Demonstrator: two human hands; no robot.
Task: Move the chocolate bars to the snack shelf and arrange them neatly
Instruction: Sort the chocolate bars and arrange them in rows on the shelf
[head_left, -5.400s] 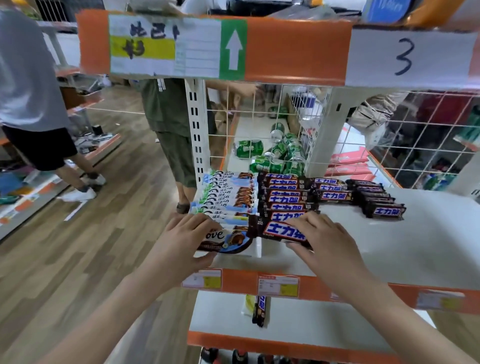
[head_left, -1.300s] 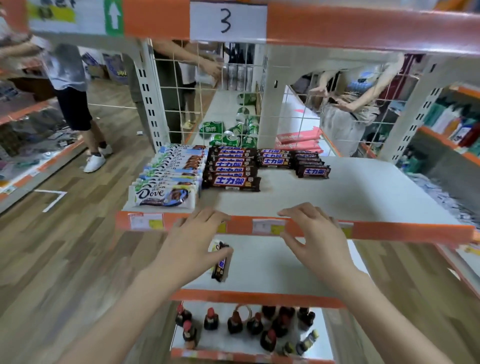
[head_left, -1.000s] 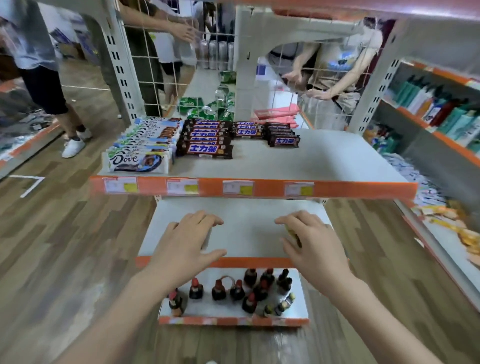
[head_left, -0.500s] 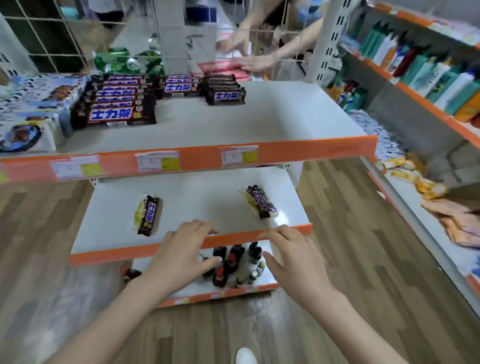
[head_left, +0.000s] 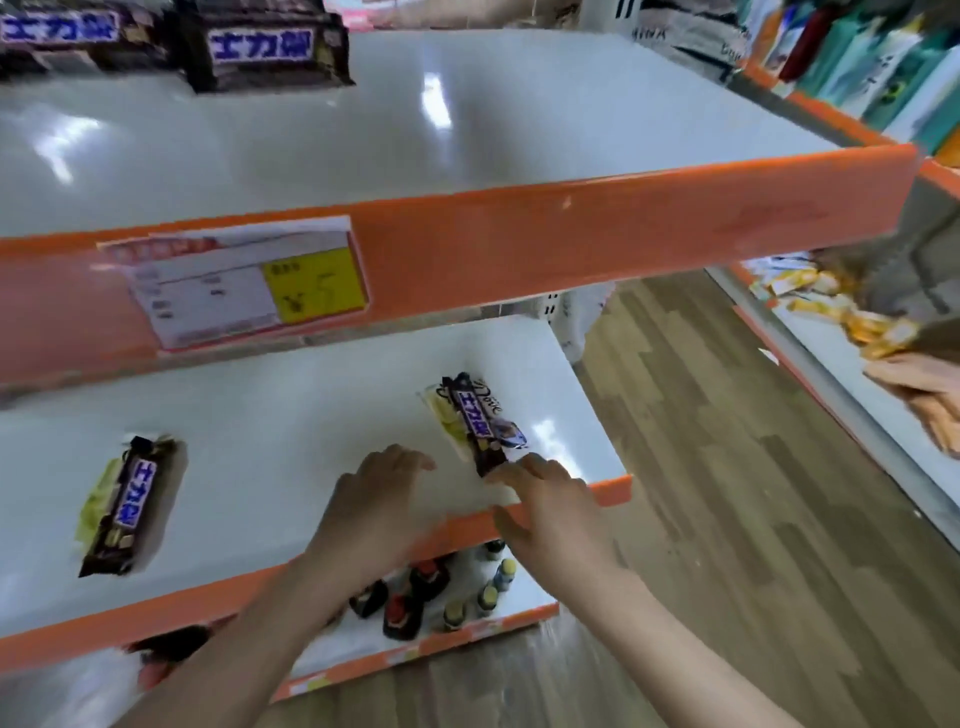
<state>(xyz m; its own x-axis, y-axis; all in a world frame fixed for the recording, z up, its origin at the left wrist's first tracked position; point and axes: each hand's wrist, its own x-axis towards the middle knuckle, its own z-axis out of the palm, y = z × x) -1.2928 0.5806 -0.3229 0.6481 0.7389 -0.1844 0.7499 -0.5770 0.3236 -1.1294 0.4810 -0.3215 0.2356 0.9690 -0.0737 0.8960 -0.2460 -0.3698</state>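
Fingertips (head_left: 511, 470) of the right hand (head_left: 556, 514) now touch the near end of the dark chocolate bar (head_left: 475, 428) at centre frame, fingers loosely bent, not yet closed round it; grip not established, though blur makes contact hard to confirm. Left hand (head_left: 374, 506) hovers just left of that bar, fingers relaxed and spread, holding nothing.

Change over the last second: both hands dropped from the front lip of the upper shelf (head_left: 467, 239) to the middle shelf (head_left: 260, 415), and the view swung down and right with them. Half a second back the hands sat at the orange edge; right hand has since reached in.

Target bar lies diagonally atop a pale wrapped bar (head_left: 441, 415), near the shelf's right end. Second stray pair (head_left: 124, 506) sits lower left, well apart. Arranged rows (head_left: 270, 47) remain at upper left of the frame.

Judgement: arranging paused, fetch of strays begun; pick-up is the step in hand, two stray piles left to lift
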